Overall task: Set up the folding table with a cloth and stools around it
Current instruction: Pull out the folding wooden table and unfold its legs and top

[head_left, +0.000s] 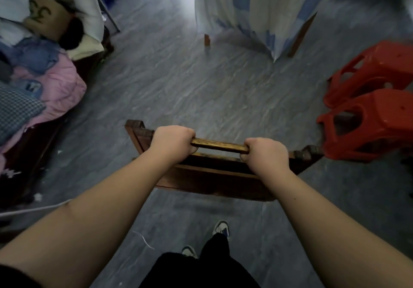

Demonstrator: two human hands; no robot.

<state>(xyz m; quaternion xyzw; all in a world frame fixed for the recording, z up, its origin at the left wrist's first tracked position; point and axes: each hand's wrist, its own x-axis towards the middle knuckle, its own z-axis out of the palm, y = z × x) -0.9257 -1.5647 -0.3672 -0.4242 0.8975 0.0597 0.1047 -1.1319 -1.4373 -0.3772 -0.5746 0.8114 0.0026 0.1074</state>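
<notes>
Currently I have both hands locked on a dark brown wooden stool, carried clear of the grey floor just ahead of my feet. My left hand and right hand are each closed in a full fist around its worn top rail, no slack visible in either grip.

Risks noted, as judgement: the stool hangs tilted, so a swinging leg could clip the two stacked red plastic stools lying on their side just beside its right corner. A white cord trails across the floor at my left and could catch a foot. Motion blur suggests pace; a hasty set-down could scuff the floor or pinch fingers.

Further off, the folding table stands draped in a white and blue patterned cloth, one wooden table leg showing below the hem. Cloth hangs low; a stool pushed in could snag it.
</notes>
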